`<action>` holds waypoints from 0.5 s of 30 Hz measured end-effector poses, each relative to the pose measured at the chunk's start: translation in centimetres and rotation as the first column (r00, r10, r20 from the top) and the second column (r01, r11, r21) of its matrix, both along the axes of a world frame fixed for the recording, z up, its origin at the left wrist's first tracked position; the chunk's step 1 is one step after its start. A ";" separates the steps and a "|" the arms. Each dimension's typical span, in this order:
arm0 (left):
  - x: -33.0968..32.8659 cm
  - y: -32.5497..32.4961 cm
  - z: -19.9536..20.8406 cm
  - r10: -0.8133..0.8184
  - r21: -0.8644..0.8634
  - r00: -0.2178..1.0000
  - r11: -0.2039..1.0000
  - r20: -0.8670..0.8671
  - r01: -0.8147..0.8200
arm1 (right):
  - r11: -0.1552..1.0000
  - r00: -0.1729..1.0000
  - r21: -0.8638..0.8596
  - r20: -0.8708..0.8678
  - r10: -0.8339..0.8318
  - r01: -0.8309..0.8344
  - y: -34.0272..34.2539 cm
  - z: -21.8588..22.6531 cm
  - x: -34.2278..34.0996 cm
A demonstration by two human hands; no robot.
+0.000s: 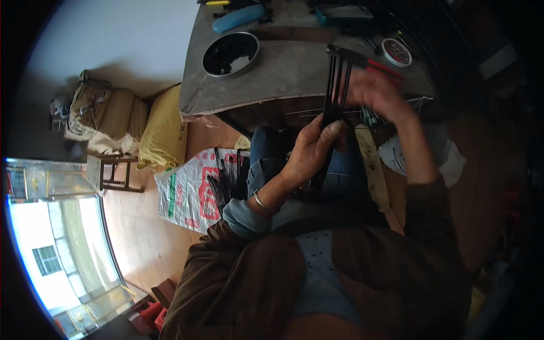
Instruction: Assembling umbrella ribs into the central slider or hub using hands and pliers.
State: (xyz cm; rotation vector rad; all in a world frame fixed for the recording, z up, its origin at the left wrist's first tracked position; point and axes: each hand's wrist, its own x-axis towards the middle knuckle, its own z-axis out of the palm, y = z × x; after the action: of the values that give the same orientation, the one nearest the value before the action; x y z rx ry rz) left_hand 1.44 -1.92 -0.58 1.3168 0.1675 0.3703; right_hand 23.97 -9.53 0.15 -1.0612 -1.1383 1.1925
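Note:
My left hand [313, 146] is closed around a bundle of long, thin black rods [330, 85], held upright above my lap at the table's front edge. Their exact kind is unclear. My right hand [378, 95], smeared by motion, is just right of the rods' upper part; its fingers cannot be made out, nor whether they touch anything. Thin light wires or strands stick out sideways near the bundle. More black rods [231, 178] lie at my left on a printed plastic bag [181, 190].
On the grey table [277, 73] are a round bowl [256, 44] with small black pieces, a blue case [239, 18], a green-edged tray [324, 17], a round tin [396, 52] and a red object [384, 69]. Left are a yellow sack [164, 130] and a wooden stool [122, 186].

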 end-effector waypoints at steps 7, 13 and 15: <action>0.1 0.7 -0.4 -0.063 -0.194 0.987 0.980 -0.147 0.033 | 0.791 0.909 0.472 0.053 0.414 -0.389 2.6 12.2 -6.4; -0.3 -0.3 0.8 -0.008 -0.381 0.973 0.921 -0.231 -0.083 | 0.917 0.996 0.396 0.055 -0.065 0.038 -1.2 10.4 -5.6; -0.8 -0.4 1.0 0.002 -0.406 0.977 0.910 -0.214 -0.091 | 0.941 0.856 0.217 0.398 -0.329 0.260 0.1 5.0 -4.5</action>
State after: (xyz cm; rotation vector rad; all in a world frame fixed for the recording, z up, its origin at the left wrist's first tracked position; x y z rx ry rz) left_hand 0.67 -2.30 0.43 0.9282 0.4329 0.2188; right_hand 19.51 -9.42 5.14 -1.3625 -1.3206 0.6258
